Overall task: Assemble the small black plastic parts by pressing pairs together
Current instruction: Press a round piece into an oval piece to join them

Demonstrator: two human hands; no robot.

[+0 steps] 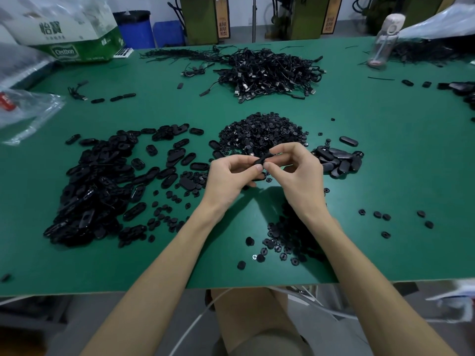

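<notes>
Table: A big green table filled most of the view.
Loose round bits: Little black round bits lay on the table, close to the near edge and just beside the right arm.
Left hand: The left hand was up over the table. Its thumb and fingers were pinched on the left end of a small black part.
Right hand: The right hand pinched the right end of the same part with its thumb and first finger.
Small black part: It was held between both hands, up off the table.
Oval shells: A big heap of black oval shells lay to the left of the hands.
Round heap: A heap of small round pieces sat just behind the hands.
Closed ovals: A small heap of smooth black ovals lay just to the right of the right hand.
Cables: A tangled pile of black cables lay farther back.
Far edge: A cardboard box stood at the far left corner and a clear bottle at the far right.
</notes>
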